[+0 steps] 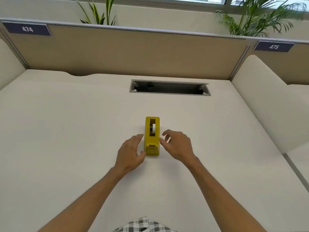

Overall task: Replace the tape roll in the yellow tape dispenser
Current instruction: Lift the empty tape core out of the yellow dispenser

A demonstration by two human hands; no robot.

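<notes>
The yellow tape dispenser sits in the middle of the white worktop, with the tape roll inside its slot. The left hand is at its left side and the right hand at its right side. Both have fingers spread apart, holding nothing. If only one hand pushes, the dispenser might slide or tip. The roll looks snug, so pulling hard could make it pop out and roll away.

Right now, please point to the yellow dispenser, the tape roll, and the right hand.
yellow dispenser (151, 150), head view, near end.
tape roll (153, 128), head view, white rim.
right hand (179, 145), head view, back.
</notes>
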